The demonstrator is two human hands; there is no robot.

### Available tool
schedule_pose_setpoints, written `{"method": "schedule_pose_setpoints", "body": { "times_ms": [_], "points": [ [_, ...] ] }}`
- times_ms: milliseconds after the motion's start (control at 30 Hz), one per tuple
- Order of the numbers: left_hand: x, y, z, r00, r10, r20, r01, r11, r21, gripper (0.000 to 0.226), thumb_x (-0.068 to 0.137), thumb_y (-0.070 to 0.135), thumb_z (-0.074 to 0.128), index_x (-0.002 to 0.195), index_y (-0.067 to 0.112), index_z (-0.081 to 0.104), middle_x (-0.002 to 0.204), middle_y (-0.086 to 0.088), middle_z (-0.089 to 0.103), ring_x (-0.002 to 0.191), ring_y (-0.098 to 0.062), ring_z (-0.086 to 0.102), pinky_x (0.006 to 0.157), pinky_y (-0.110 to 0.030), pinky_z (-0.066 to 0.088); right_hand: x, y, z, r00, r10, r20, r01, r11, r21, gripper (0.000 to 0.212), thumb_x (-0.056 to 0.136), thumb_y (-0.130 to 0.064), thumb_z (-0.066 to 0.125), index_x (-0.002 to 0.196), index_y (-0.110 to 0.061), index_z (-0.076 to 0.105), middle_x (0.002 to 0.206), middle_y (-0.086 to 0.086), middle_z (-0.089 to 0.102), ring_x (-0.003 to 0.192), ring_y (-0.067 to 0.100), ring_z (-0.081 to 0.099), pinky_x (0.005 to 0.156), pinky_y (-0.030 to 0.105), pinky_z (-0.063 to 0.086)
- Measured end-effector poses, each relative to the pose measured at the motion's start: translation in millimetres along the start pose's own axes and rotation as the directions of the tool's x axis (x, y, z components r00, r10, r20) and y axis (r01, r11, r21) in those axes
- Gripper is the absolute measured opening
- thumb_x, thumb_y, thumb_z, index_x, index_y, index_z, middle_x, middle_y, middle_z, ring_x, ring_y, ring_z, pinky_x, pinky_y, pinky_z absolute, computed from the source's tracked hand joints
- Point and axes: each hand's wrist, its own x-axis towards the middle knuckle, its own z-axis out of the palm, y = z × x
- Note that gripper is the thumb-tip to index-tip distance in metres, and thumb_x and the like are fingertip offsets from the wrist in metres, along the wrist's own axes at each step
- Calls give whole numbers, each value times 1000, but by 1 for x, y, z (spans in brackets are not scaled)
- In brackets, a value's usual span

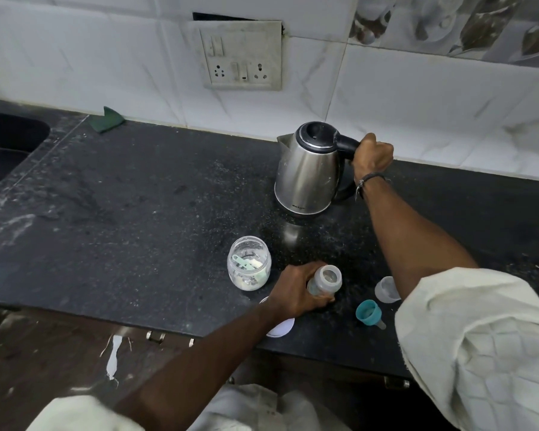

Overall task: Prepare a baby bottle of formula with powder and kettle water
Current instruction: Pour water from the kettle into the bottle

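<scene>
A steel kettle (307, 172) with a black lid stands on the dark counter (137, 213) near the wall. My right hand (372, 157) is closed around its black handle. My left hand (293, 293) grips the open baby bottle (325, 279) near the front edge, tilted toward the kettle. Left of the bottle stands an open clear jar (249, 267) with white powder and a pale green scoop inside.
A teal bottle ring with teat (369, 314) and a clear cap (386, 289) lie right of the bottle. A white lid (280, 329) sits at the counter's front edge under my left wrist. A sink (7, 144) is at far left; a green cloth (111, 119) by the wall.
</scene>
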Motion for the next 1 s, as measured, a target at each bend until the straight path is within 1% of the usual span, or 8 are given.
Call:
{"method": "schedule_pose_setpoints", "body": {
  "times_ms": [67,200,300,433,567,700,833,1000],
  "points": [
    [0,-1,0,1000,2,3,-2,1000,2,56,71,32,89,121,21,67,112,5,75,103,-7,71,89,-39,57,3,1,-1,1000,14,0,-14,1000,13,37,85,-21,51,50,-11,45,56,1,50,65,31,62,61,41,57],
    [0,-1,1,1000,-11,11,11,1000,-8,56,71,33,88,122,23,66,112,6,75,104,-8,71,89,-40,57,6,5,-4,998,18,53,-18,1000,7,33,85,-22,51,53,-12,50,60,2,55,77,38,70,67,53,60],
    [0,0,0,1000,1,10,-1,1000,1,56,71,34,87,122,22,66,111,5,75,103,-8,71,88,-39,57,7,3,-9,992,19,128,-17,1000,-17,29,85,-23,53,59,-12,55,67,3,60,78,35,70,68,46,60],
    [0,-1,0,1000,2,29,-2,1000,-12,55,72,35,87,121,22,67,110,6,75,102,-9,71,87,-41,58,6,2,-21,987,23,160,-16,999,-44,22,87,-24,56,78,-5,61,80,6,61,79,26,56,68,32,43],
    [1,-2,1,999,3,32,-3,1000,-11,56,71,36,88,121,22,67,110,6,75,101,-8,71,86,-41,58,-5,13,-35,997,30,65,-32,999,33,40,84,-28,54,85,10,67,75,6,59,72,22,51,62,32,36],
    [1,-3,0,999,10,37,-10,1000,-3,55,72,35,87,121,23,68,108,8,75,99,-4,70,86,-38,57,-28,29,-56,999,-2,-35,7,990,138,30,79,-26,55,64,-2,66,69,6,68,66,19,62,63,28,44],
    [1,-4,0,999,19,36,-19,1000,0,54,72,35,87,121,23,68,107,8,76,99,-4,70,86,-36,57,-59,59,-89,971,-225,87,233,967,-106,23,88,-20,58,75,-11,75,79,7,75,73,16,66,68,23,51],
    [1,-4,0,999,39,31,-39,999,-1,54,72,30,88,122,22,69,106,8,76,98,-4,70,85,-35,56,-94,96,-131,908,-292,302,393,844,-365,18,83,-27,60,78,-17,74,77,-3,74,71,14,70,73,39,60]
  ]
}}
